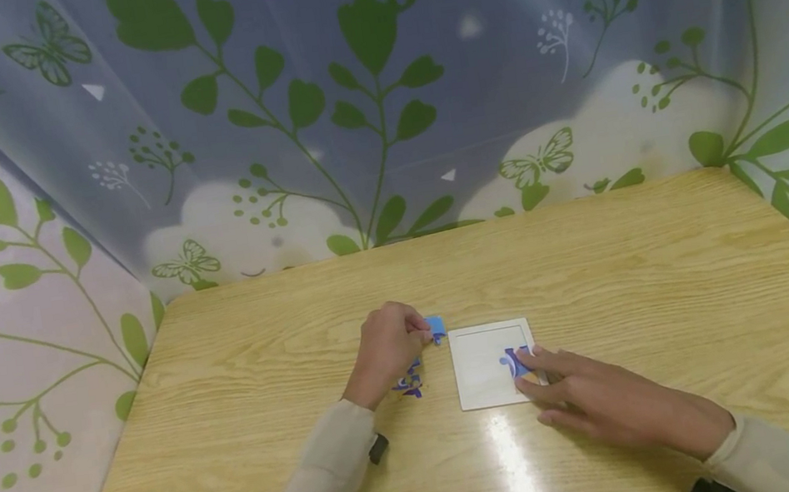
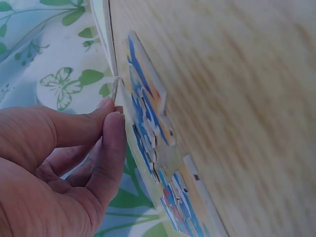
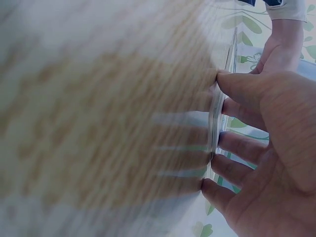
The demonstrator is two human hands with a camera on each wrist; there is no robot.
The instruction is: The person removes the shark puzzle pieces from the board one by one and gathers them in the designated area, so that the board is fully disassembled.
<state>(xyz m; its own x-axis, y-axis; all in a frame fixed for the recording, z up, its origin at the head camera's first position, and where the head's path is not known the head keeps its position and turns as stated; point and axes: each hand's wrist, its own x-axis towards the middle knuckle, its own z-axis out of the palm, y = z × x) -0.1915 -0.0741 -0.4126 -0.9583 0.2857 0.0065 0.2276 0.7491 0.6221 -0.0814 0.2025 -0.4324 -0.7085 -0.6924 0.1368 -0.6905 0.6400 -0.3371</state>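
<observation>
My left hand [image 1: 390, 349] pinches a light blue jigsaw piece [image 1: 436, 327] between thumb and fingertips, just left of a white puzzle tray [image 1: 481, 385]. In the left wrist view the piece [image 2: 115, 90] appears edge-on. My right hand [image 1: 601, 400] lies over the tray's right edge, its fingers extended and spread. Its fingertips touch dark blue and orange jigsaw pieces [image 1: 513, 362] in the tray's lower right; the fingers partly cover them. In the right wrist view the right hand [image 3: 266, 143] rests its fingertips along the tray edge [image 3: 215, 116].
Several loose jigsaw pieces [image 1: 410, 385] lie on the wooden table [image 1: 633, 271] beneath and beside the left hand, left of the tray. A leaf-patterned curtain [image 1: 322, 164] stands along the table's back edge.
</observation>
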